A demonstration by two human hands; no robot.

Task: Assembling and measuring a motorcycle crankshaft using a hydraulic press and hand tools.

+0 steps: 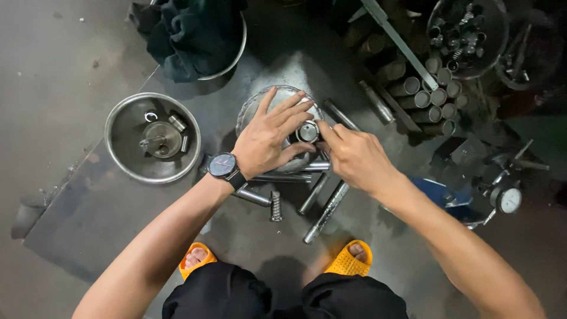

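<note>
Left hand [269, 139] is laid flat, fingers spread, on a round metal housing [254, 106] on the floor; a small steel bushing [308, 131] at its centre is pinched by right hand [354, 156]; steel rods [322, 204] lie just beside.

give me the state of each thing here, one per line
left hand: spread flat on the round metal disc
right hand: fingertips pinching the small shiny steel ring
small shiny steel ring: on the disc, between both hands
shallow steel bowl: upright, holding small metal parts
short steel tubes: stacked on their sides
long steel rods: lying loose on the floor
</note>
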